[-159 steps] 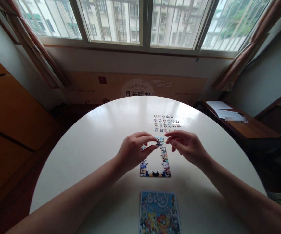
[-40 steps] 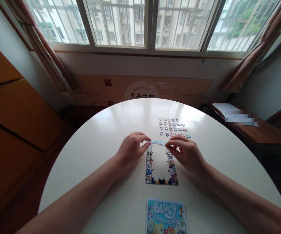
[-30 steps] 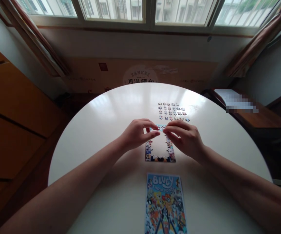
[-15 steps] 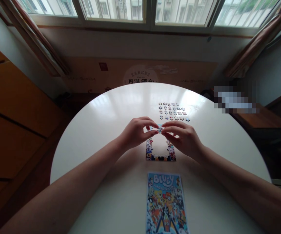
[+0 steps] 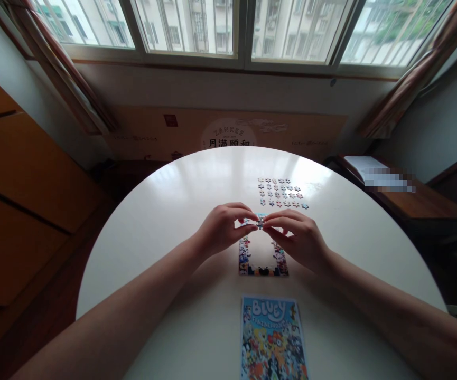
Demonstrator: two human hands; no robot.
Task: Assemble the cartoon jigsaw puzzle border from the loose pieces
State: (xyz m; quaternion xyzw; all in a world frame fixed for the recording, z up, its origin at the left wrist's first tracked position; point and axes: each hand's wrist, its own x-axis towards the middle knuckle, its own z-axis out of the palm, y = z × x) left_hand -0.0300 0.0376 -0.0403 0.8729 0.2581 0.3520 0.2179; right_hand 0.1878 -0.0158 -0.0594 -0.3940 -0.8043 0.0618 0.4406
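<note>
Two bare hands are meeting over a round-edged, glossy white table (image 5: 152,211), right around one tiny bluish jigsaw piece (image 5: 260,223). Left hand (image 5: 221,228) has its thumb and index finger pinching the piece from the left, and the right hand (image 5: 304,231) is doing the same kind of pinch from the right, so the fingertips nearly touch. Can't tell whether the piece is lifted or resting on something, it's just too small.

It sits over the far end of a partly built jigsaw border (image 5: 244,258), a colorful upright rectangle with the white tabletop showing through the middle. Near edge of that border is dark with some yellow, and the sides are busy multicolored bits. The hands cover parts of the far end and the upper sides.

Past the hands and a bit to the right, a bunch of loose jigsaw pieces (image 5: 276,193) are laid out in pretty neat rows, spaced apart from each other. On the near side, just below the border and apart from it, there's a blue rectangular picture sheet (image 5: 273,338) with "BLUEY" across the top and a crowd of cartoon characters. Its near end runs out of view.

Around the table: barred windows (image 5: 186,31) at the far side, an orange-brown wooden cabinet (image 5: 14,174) on the left, and a brown wooden desk (image 5: 422,203) on the right with white paper (image 5: 361,164) on it, partly pixelated.
</note>
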